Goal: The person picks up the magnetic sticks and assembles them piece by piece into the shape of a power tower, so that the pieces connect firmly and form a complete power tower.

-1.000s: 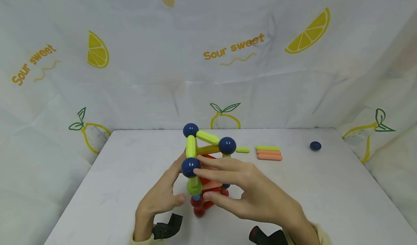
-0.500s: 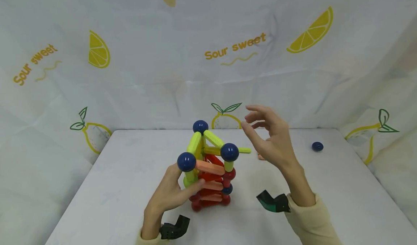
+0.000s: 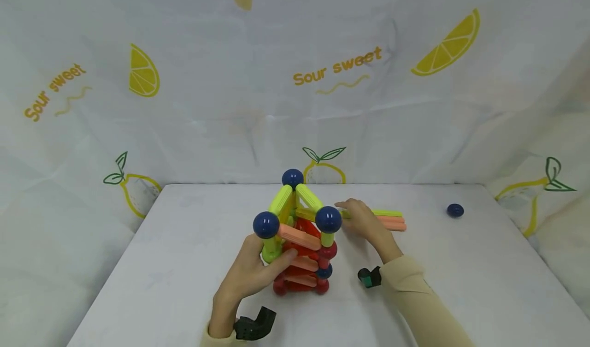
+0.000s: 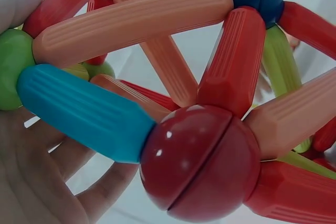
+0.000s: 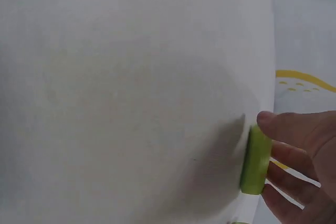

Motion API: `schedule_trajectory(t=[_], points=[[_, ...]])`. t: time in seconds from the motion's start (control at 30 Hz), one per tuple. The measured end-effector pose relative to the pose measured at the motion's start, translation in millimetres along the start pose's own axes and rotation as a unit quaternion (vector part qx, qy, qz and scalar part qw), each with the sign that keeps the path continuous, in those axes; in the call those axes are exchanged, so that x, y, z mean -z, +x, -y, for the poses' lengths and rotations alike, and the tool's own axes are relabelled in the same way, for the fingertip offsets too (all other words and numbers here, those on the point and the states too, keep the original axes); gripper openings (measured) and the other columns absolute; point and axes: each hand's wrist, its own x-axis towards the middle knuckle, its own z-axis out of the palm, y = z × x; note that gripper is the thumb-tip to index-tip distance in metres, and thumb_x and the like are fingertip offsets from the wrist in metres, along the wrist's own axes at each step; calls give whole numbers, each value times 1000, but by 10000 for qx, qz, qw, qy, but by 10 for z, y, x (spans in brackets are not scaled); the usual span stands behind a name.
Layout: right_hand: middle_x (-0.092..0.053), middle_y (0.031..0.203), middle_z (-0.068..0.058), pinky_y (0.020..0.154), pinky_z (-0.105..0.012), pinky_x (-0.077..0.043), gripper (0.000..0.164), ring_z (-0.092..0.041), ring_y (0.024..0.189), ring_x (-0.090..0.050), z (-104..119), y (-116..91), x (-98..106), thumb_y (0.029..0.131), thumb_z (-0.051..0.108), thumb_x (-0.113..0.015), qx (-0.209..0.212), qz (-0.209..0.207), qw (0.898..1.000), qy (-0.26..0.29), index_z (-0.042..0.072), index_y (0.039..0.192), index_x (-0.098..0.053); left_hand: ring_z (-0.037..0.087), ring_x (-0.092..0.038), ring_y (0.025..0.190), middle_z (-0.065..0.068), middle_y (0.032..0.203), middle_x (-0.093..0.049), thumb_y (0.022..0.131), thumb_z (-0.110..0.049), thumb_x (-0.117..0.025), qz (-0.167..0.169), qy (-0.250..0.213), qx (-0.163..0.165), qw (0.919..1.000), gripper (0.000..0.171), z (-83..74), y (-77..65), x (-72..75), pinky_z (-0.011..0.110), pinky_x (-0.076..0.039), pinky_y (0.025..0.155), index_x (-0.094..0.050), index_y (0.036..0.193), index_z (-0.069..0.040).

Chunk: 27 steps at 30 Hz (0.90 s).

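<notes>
A tower of coloured magnetic sticks and balls (image 3: 299, 237) stands near the middle of the table, three dark blue balls at its top corners. My left hand (image 3: 253, 272) grips its left side, thumb across the front and the other fingers behind it. Close up in the left wrist view are a dark red ball (image 4: 199, 163) and a bright blue stick (image 4: 84, 111) of the tower. To the right of the tower and farther back, my right hand (image 3: 364, 221) pinches a short yellow-green stick (image 5: 256, 161) between thumb and fingers, low over the tabletop.
Just right of my right hand lie a yellow-green stick (image 3: 387, 213) and salmon sticks (image 3: 392, 226), side by side. A loose dark blue ball (image 3: 455, 210) sits at the back right of the white table (image 3: 461, 275). Behind hangs a white curtain (image 3: 221, 106) with lemon prints.
My right hand has left the front of the tower, swung up and right, then come down onto the yellow-green stick. The tower has turned slightly, with my left hand staying on it.
</notes>
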Motion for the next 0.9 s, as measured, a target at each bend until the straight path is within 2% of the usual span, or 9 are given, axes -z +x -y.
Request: schedule_trajectory(t=[0.1,0.2,0.27,0.37,0.47,0.63,0.73,0.83,0.9], points=[[-74,95,-13,89,-44,-55,17,-27,90,-63,-21,-2,-69,92,2,-70,-17,-21,10000,-61,1,108,-78,14,-70,113,0,127,-72,96,-17,-69,-6,-63,-21,10000,53,7,2,-12,44,-56,102,-50,145,-22],[-68,81,-8,76,-37,-48,11,-20,78,-54,-28,-27,-89,91,-1,-70,-56,-113,9999,32,3,96,-80,16,-69,116,1,129,-71,96,-17,-70,-5,-129,-16,9999,56,3,5,-20,48,-55,103,-48,147,-22],[-71,84,-11,74,-36,-51,12,-21,78,-59,-5,-53,-49,91,0,-69,-1,-226,9996,155,1,99,-79,16,-69,117,1,130,-71,96,-18,-70,-11,-129,10,9999,57,-6,4,-18,49,-55,104,-47,148,-22],[-75,99,-20,75,-42,-59,22,-29,85,-68,116,-89,110,90,2,-69,220,-627,9965,500,-4,110,-76,16,-69,117,1,131,-70,96,-18,-70,-1,-124,9,9999,56,-10,5,-7,49,-55,104,-47,148,-22],[-74,106,-24,75,-44,-61,27,-34,89,-70,360,-126,381,91,3,-69,704,-1288,9846,951,-6,116,-74,16,-69,117,1,131,-70,96,-18,-70,2,-111,16,9999,56,-6,6,1,48,-55,104,-47,148,-22],[-73,104,-15,81,-26,-59,28,-20,90,-63,944,-303,914,90,4,-74,1589,-2208,9484,1629,2,118,-75,17,-68,120,2,133,-69,96,-17,-70,-11,-134,12,9999,59,-2,-1,-2,49,-54,104,-45,150,-22],[-71,102,-12,82,-16,-55,30,-13,89,-59,1274,-477,1150,86,-3,-75,2356,-2440,9139,2233,0,116,-75,17,-68,119,1,133,-69,96,-17,-70,-5,-152,16,9999,60,-2,-4,-5,48,-55,104,-45,149,-22],[-70,100,-13,78,-16,-55,32,-11,87,-59,1527,-644,1253,82,-11,-75,3299,-2407,8723,2688,-5,113,-74,15,-69,118,-1,131,-70,96,-19,-71,-6,-130,-3,9999,59,-5,3,-10,45,-55,104,-45,149,-24],[-71,99,-14,74,-18,-56,33,-12,86,-61,1651,-730,1262,79,-13,-76,3840,-2222,8506,2822,-6,111,-74,13,-69,118,-3,131,-70,96,-19,-71,21,-154,-53,9999,58,-7,9,-15,42,-56,104,-45,148,-25]])
